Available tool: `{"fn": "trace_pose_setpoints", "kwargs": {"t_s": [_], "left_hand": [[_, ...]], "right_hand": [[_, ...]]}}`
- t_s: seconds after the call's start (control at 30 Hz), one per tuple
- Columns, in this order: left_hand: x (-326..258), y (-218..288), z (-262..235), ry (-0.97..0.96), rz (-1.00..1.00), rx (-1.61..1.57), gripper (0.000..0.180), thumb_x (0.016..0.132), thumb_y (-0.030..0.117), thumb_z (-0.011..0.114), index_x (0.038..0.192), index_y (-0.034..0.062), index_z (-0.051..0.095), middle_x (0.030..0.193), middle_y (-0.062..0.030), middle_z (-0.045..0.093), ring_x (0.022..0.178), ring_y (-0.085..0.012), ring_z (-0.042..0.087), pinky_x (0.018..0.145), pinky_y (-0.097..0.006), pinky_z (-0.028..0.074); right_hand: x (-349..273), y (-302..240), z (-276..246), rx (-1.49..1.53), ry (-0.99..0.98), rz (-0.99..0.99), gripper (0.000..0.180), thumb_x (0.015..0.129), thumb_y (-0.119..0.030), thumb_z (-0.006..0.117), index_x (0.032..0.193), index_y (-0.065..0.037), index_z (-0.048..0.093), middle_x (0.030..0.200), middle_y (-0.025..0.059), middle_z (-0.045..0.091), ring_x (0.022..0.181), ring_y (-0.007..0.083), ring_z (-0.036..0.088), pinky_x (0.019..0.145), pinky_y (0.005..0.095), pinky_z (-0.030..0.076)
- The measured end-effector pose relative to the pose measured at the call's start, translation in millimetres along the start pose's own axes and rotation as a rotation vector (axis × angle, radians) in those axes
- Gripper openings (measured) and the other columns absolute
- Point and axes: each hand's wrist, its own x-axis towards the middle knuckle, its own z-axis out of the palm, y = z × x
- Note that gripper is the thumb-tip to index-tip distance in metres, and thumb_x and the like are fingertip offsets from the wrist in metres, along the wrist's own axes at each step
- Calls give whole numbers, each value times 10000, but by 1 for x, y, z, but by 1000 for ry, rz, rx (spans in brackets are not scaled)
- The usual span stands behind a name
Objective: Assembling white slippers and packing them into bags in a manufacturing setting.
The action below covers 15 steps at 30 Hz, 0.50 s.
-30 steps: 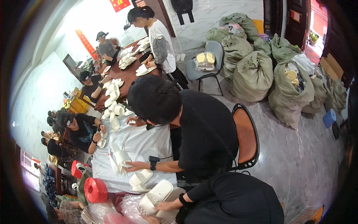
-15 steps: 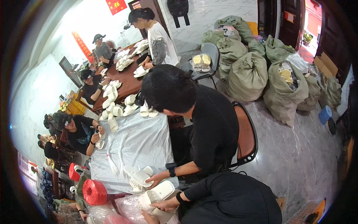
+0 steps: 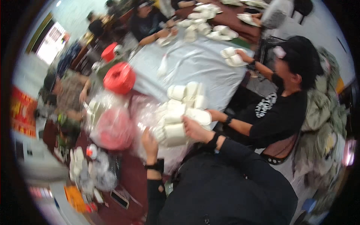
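Cream-white slippers (image 3: 175, 134) are in front of me at the near end of the table. My right hand (image 3: 198, 131) has its fingers closed on the upper edge of one. To their left, my left hand (image 3: 150, 144) is raised beside clear plastic film (image 3: 144, 116); its fingers are blurred, and I cannot tell whether they grip the film. More cream slippers (image 3: 189, 93) lie just beyond. A co-worker's hand (image 3: 215, 115) touches a slipper by my right hand, and that person's other hand (image 3: 245, 56) holds up a slipper pair (image 3: 232, 57).
A red twine roll (image 3: 119, 78) and a plastic-wrapped pink roll (image 3: 113, 129) stand left of the slippers. A phone (image 3: 120, 198) lies on the dark red table at lower left. Grey sheeting (image 3: 187, 62) covers the table ahead. The co-worker sits close on my right.
My view has swung, bringing the left side of the table and both my arms into sight. The co-worker on the right now holds a slipper pair out over the sheeting.
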Motion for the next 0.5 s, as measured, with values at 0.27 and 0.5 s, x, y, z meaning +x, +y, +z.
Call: {"fn": "trace_pose_setpoints", "kwargs": {"t_s": [0.27,0.5], "left_hand": [[-10,17,6,-202,-127,22,479,728,15,449,1205,-29,441,1135,-231,514,1009,-361,499,823,-401,425],[-12,55,23,-180,-26,329,489,854,185,413,1301,2,335,1338,-206,329,1178,-420,340,960,-514,266]], "right_hand": [[-19,-16,30,-158,121,-113,408,914,-396,364,1085,-58,515,961,79,605,756,143,591,647,287,485],[-6,0,27,-24,25,-97,201,898,-284,372,851,-144,508,767,-11,552,671,99,503,600,235,402]]}}
